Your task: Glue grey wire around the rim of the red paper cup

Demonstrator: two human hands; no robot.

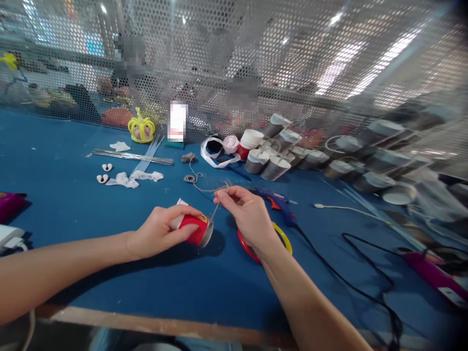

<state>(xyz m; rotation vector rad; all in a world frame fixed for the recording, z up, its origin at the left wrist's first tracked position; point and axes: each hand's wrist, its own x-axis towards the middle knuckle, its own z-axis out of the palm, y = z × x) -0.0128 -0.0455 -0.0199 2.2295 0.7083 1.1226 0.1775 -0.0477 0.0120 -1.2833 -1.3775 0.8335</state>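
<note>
Two bare forearms fill the lower view: the left forearm (66,270) shows at eight o'clock, the right forearm (310,304) at five o'clock, both uncovered from frame edge to wrist. The left grip (161,231) and right grip (243,214) are bare hands with slim fingers.

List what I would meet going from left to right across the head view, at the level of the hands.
A magenta object at the left edge → left hand → red cup it grips → right hand, pinching twine → blue glue gun → white cable → long magenta object at the far right.
</note>
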